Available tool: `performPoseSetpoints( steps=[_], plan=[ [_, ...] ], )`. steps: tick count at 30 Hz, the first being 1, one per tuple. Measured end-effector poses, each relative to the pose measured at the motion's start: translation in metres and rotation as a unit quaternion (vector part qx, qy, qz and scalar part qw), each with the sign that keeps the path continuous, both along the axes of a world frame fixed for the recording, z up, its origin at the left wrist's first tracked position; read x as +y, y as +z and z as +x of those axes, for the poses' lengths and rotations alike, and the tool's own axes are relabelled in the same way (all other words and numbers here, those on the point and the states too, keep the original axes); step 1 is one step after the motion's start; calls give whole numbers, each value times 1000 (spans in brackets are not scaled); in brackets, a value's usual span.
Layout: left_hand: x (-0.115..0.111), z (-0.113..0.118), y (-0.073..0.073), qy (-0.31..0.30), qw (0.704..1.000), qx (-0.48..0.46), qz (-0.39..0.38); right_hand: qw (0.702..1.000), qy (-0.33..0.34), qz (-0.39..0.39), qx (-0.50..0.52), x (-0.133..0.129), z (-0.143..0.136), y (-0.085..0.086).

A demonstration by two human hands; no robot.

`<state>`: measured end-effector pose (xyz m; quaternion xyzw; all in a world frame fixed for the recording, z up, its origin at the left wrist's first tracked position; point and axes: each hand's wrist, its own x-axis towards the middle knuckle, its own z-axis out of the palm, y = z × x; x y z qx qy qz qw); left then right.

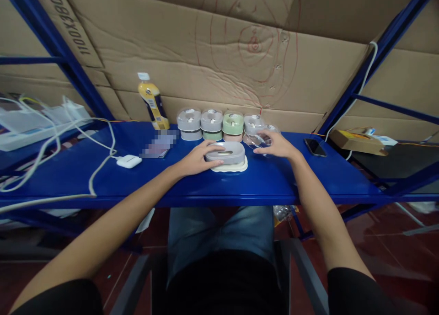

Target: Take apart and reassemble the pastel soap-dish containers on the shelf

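Note:
My left hand point(200, 158) grips the left end of a grey oval container point(236, 156), its thumb and fingers on either side. A slot shows in the container's top. Under it lies a cream base with a wavy edge point(230, 168). My right hand point(277, 144) is closed around a clear plastic lid point(258, 141), to the right of the grey container and apart from it. Behind my hands stand stacked oval containers with clear lids: grey ones point(189, 122), one with green below point(211, 123), and a green one point(233, 124) over a pinkish one.
A yellow bottle point(155, 104) stands at the back left. A blurred-out flat item point(159, 144) and a white case point(129, 161) with cables lie on the left. On the right are a phone point(315, 147) and a cardboard box point(356, 142). Cardboard sheets point(154, 40) and blue posts point(391, 45) enclose the blue table point(192, 187).

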<state>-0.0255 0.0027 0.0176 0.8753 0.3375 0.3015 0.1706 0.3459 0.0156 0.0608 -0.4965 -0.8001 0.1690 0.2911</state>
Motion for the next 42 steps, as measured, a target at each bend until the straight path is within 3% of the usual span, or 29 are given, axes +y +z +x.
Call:
performPoseSetpoints(
  steps=[4, 9, 13, 26, 31, 36, 39, 42],
  plan=[
    [-2, 18, -6, 0, 1000, -10, -9, 992, 107, 44, 52, -7, -26, -1],
    [3, 25, -15, 10, 998, -43, -48, 974, 217, 62, 13, -10, -69, -11],
    [5, 27, -20, 2, 995, -67, -79, 974, 213, 67, -29, -9, -82, -19],
    [4, 24, -25, 12, 995, -62, -72, 978, 186, 47, -83, -19, -76, -26],
    [0, 20, -26, 30, 996, -34, -77, 978, 83, 35, -190, -67, -45, -19],
    [0, 20, -25, 41, 996, -18, -75, 943, -138, -10, -304, -112, 20, -11],
    [0, 21, -24, 46, 996, -8, -74, 892, -302, -55, -331, -107, 59, -11],
    [0, 21, -23, 51, 996, -4, -71, 865, -392, -78, -304, -76, 83, -12]
  ],
)
